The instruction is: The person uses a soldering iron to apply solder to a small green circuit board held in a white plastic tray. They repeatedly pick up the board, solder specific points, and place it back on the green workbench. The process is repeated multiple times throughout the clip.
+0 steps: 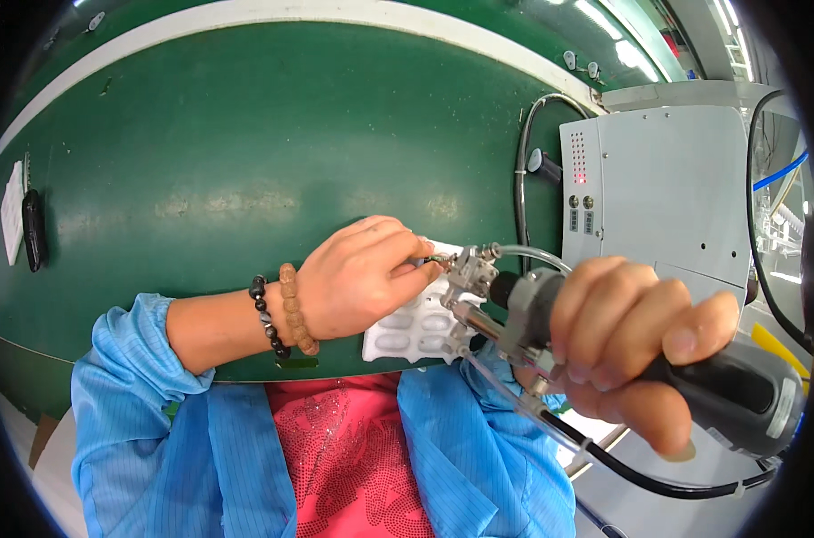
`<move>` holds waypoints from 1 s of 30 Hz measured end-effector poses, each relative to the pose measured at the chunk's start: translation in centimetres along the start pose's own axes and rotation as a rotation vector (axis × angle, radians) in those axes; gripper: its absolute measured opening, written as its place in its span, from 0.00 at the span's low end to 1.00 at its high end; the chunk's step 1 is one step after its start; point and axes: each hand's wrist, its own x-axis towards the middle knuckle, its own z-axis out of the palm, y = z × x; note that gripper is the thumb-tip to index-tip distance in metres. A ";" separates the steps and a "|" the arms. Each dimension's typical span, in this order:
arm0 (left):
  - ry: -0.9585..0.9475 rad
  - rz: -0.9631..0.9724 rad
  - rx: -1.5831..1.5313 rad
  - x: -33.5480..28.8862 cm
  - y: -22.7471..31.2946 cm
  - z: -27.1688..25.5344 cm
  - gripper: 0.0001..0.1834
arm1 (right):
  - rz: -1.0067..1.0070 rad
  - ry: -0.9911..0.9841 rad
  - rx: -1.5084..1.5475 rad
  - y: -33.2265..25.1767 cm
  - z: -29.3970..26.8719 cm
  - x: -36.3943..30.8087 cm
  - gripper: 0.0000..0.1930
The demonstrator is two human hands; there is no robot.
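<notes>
From here, the right hand (635,345) is wrapping its fingers around a black handheld tool (730,394). The left hand (357,273) is pinching a small piece (438,259) beside the tool's metal nose (467,273), above the white tray (393,342).

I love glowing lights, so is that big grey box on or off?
On, it seems: the grey box has red lights glowing.
</notes>
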 end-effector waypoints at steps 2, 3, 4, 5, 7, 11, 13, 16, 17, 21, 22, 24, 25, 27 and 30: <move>0.027 0.021 0.023 -0.1 0.0 0.1 0.12 | -0.072 0.028 0.036 -1.5 -0.5 -0.2 0.25; 0.044 0.025 0.041 -0.1 -0.1 0.1 0.12 | -0.132 0.106 0.066 -2.5 -0.7 -0.6 0.25; 0.043 0.017 0.044 -0.3 -0.1 0.0 0.13 | -0.190 0.184 0.099 -3.5 -0.9 -0.9 0.24; 0.043 0.015 0.051 -0.3 -0.1 -0.2 0.13 | -0.196 0.194 0.101 -4.2 -1.3 -1.1 0.24; 0.042 0.016 0.055 0.0 -0.1 -0.6 0.14 | -0.215 0.216 0.088 -5.0 -2.0 -1.5 0.23; 0.073 -0.002 -0.021 0.6 0.0 -0.8 0.15 | -0.217 0.245 -0.005 -3.8 -2.1 -1.9 0.23; 0.078 -0.072 -0.143 1.4 0.2 -1.7 0.13 | -0.191 0.255 -0.010 -3.4 -2.1 -1.9 0.24; 0.070 -0.192 -0.229 2.6 -0.1 -4.3 0.11 | -0.199 0.203 0.001 -3.5 -2.3 -1.7 0.24; 0.082 -0.184 -0.184 3.4 -1.2 -5.4 0.11 | -0.199 0.198 0.001 -3.7 -2.4 -1.9 0.24; 0.275 -0.305 0.113 7.0 -8.2 -11.3 0.10 | -0.191 0.229 0.054 -2.7 -2.1 -2.1 0.24; 0.338 -0.367 0.147 8.4 -10.1 -12.5 0.10 | -0.186 0.225 0.047 -3.3 -2.2 -2.1 0.24; 0.393 -0.236 0.732 10.0 -15.1 -14.3 0.12 | -0.177 0.221 0.050 -3.9 -2.3 -2.0 0.24; 0.429 -0.209 0.789 11.2 -15.9 -14.3 0.13 | -0.178 0.230 0.047 -3.8 -2.5 -2.0 0.23; 0.503 -0.154 0.890 13.7 -16.4 -13.3 0.15 | -0.211 0.250 0.032 -3.7 -2.7 -2.2 0.23; 0.323 0.032 0.571 18.7 -15.3 -7.6 0.17 | -0.209 0.270 0.018 -4.1 -3.4 -2.8 0.23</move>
